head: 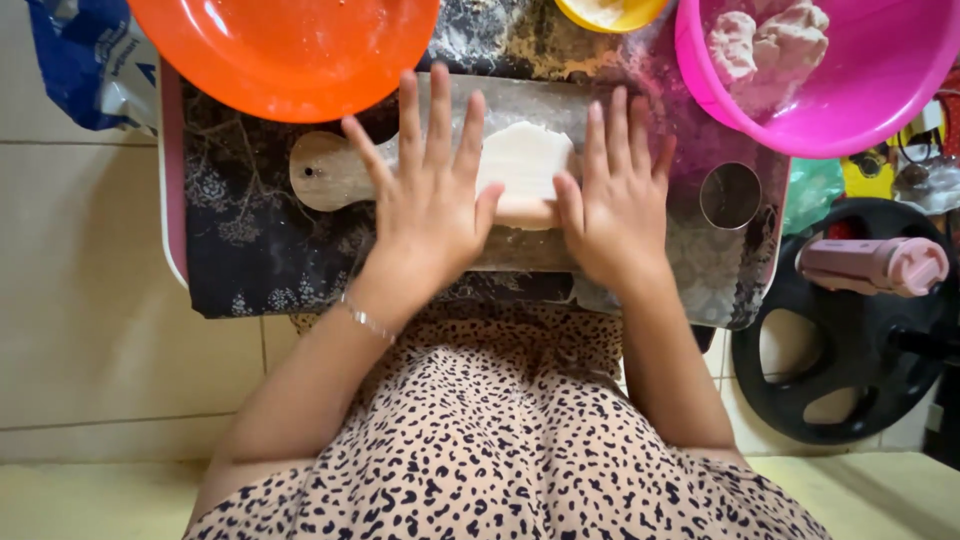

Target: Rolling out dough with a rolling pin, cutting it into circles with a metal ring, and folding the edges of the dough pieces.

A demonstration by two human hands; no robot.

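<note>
White dough sheet (525,160) sits mid-board, on the wooden board (330,170) w/ a rounded handle end at left, board lying on a dark patterned cloth (250,250). I've got both palms flat on a rolling pin (522,212) that peeks out between the hands, just at the near edge of the dough.

Left hand (430,200): fingers spread wide, stretched straight, resting over the pin, not wrapped round anything. Right hand (620,205): fingers closer together, also flat & extended, palm down on the pin's other end.

How I'd judge doing this well: keep pressure even on both sides so the sheet thins evenly, roll from the palms rather than gripping, go light near the edges so they don't tear or stick. Flour on the board looks patchy, so sticking is poss.

Dough itself: pale, smooth, matte, roughly square w/ soft corners, already fairly thin; looks pliable. Far edge lies clear of the hands, near edge is hidden under the pin.

Nearby: orange bowl (290,50) top left, pink bowl (880,100) top right w/ more dough lumps (770,45), metal ring cutter (730,195) just right of the right hand.
</note>
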